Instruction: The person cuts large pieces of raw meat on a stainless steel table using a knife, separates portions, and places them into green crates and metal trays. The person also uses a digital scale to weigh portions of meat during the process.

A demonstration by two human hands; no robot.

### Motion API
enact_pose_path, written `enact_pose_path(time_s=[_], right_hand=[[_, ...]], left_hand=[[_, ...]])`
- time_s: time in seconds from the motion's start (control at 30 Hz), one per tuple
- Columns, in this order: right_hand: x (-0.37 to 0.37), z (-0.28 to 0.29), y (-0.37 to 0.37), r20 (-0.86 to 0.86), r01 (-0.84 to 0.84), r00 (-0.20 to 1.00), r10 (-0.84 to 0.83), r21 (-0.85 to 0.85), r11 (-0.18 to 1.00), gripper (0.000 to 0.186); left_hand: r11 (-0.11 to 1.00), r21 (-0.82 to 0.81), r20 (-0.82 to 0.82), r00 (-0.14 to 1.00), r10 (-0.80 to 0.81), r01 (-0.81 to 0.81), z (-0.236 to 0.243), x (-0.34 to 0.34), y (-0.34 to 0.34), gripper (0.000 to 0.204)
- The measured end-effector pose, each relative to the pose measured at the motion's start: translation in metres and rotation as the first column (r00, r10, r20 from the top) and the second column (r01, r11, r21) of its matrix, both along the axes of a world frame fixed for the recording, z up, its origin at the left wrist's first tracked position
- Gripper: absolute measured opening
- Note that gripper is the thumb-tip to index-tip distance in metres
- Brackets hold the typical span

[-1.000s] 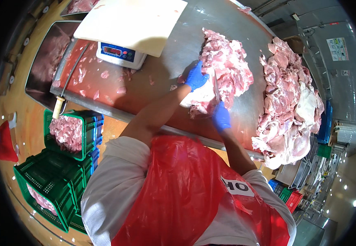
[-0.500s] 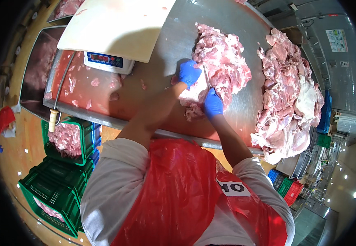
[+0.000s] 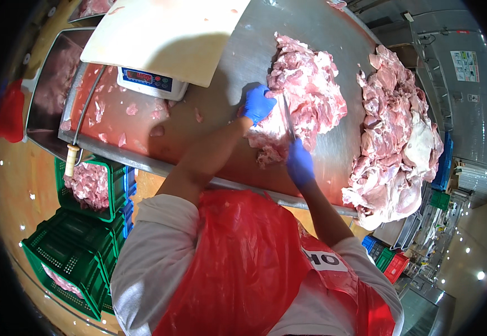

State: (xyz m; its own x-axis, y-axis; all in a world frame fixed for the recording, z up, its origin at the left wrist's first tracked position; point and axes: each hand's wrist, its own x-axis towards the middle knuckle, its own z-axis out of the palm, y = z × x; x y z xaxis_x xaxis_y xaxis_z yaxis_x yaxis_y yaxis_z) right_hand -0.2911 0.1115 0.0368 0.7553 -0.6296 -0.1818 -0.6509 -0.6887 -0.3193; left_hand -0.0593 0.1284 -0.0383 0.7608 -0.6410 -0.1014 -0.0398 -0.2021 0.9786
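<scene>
My blue-gloved left hand (image 3: 257, 105) grips the left side of a heap of pale pink meat (image 3: 316, 89) on the steel table (image 3: 229, 67). My blue-gloved right hand (image 3: 300, 163) is closed on a knife, whose long narrow blade (image 3: 288, 115) reaches up into the meat beside my left hand. The knife's handle is hidden in my fingers. A larger meat pile (image 3: 389, 134) lies along the table's right side. Left of my left hand, a white board (image 3: 165, 28) rests over a digital scale (image 3: 154, 84).
A steel bin (image 3: 58, 84) adjoins the table's left end, near a metal rod with a wooden handle (image 3: 71, 159). Green crates (image 3: 67, 252) holding meat stand at lower left. Another person's red apron (image 3: 9, 115) shows at the far left. Colored crates (image 3: 395, 266) sit at lower right.
My right hand with the knife went up into the meat half a second ago and has since drawn back down. My left hand stays on the meat, shifted slightly.
</scene>
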Motion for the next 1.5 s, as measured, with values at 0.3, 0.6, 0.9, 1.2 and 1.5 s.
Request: enact_pose_path(time_s=[0.3, 0.6, 0.9, 1.2, 1.5], right_hand=[[0.126, 0.005, -0.038, -0.087, -0.070, 0.994, 0.071, 0.021, 0.997, 0.026], [0.090, -0.020, -0.036, -0.275, -0.059, 0.960, 0.051, -0.021, 0.998, 0.025], [-0.048, -0.006, -0.040, -0.456, -0.095, 0.887, 0.078, -0.015, 0.995, 0.044], [-0.029, -0.009, -0.001, -0.143, -0.257, 0.959, 0.246, -0.063, 0.964, 0.019], [0.017, 0.047, 0.021, -0.159, -0.084, 0.982, 0.100, 0.105, 0.991, 0.020]], left_hand=[[0.997, -0.066, 0.221, 0.975, -0.022, 0.037, 0.010, 0.000, 0.014, 0.013], [0.961, -0.275, 0.176, 0.981, 0.077, -0.026, 0.014, -0.021, 0.053, 0.010], [0.982, -0.188, 0.187, 0.981, 0.042, -0.007, 0.043, -0.001, 0.103, 0.009], [0.964, -0.262, 0.114, 0.991, 0.075, -0.043, 0.099, -0.016, 0.126, 0.011], [0.943, -0.328, 0.238, 0.960, 0.149, -0.065, 0.159, 0.018, 0.133, 0.010]])
